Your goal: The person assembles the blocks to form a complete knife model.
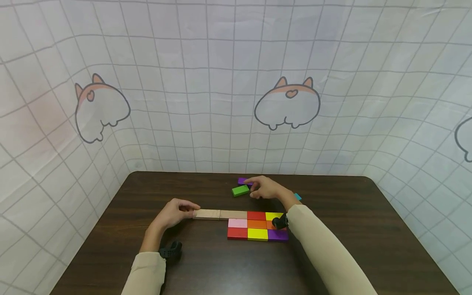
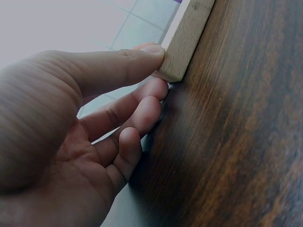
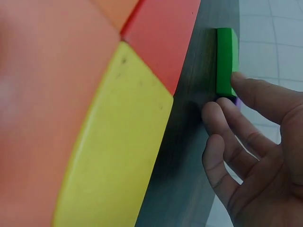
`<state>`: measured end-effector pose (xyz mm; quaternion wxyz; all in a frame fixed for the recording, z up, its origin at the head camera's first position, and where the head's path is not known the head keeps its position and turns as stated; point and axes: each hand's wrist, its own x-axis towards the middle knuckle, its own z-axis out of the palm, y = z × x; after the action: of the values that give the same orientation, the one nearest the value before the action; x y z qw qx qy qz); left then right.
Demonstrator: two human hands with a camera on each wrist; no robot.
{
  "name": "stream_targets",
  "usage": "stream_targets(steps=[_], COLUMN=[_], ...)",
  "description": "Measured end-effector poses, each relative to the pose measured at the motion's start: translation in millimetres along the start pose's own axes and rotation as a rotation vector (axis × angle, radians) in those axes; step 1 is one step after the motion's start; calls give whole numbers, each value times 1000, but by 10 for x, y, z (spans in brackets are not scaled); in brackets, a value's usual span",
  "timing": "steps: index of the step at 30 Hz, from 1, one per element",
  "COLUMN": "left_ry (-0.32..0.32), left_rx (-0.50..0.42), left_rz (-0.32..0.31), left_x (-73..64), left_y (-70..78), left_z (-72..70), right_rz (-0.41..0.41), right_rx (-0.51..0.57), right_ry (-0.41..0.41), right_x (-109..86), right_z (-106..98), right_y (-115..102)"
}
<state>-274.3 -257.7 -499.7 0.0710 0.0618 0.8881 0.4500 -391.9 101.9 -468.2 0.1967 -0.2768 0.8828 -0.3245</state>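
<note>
My left hand (image 1: 176, 213) pinches the outer end of a plain wooden block (image 1: 207, 214) between thumb and fingertips. In the left wrist view the thumb lies against that block's end (image 2: 184, 42), with the lower fingers loosely bent beside it. Farther back, my right hand (image 1: 266, 188) reaches over a purple block (image 1: 242, 180), its index finger stretched across it. A green block (image 1: 240, 190) lies just in front; in the right wrist view the thumb tip overlaps its end (image 3: 225, 61). The other fingers are loosely bent.
A second wooden block (image 1: 234, 214) continues the row to a flat patch of coloured blocks, including pink (image 1: 237, 223), red (image 1: 256, 216) and yellow (image 1: 257, 234). Behind the right wrist a blue block (image 1: 297, 197) peeks out. A gridded curtain (image 1: 228, 151) borders the dark table (image 1: 203, 266).
</note>
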Motion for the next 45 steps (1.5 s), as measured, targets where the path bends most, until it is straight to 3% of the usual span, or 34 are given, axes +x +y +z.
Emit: stream_targets(steps=[4, 13, 35, 45], left_ry=[0, 4, 10, 15], left_rx=[-2, 10, 9, 10], left_rz=[0, -9, -17, -17], left_x=[1, 4, -6, -4], left_y=[11, 11, 34, 19], left_z=[10, 19, 17, 19], right_rz=[-16, 29, 22, 8], right_rx=[-14, -77, -100, -121], right_ry=[-4, 32, 3, 15], right_x=[50, 95, 41, -90], right_z=[10, 81, 128, 90], right_y=[3, -59, -66, -105])
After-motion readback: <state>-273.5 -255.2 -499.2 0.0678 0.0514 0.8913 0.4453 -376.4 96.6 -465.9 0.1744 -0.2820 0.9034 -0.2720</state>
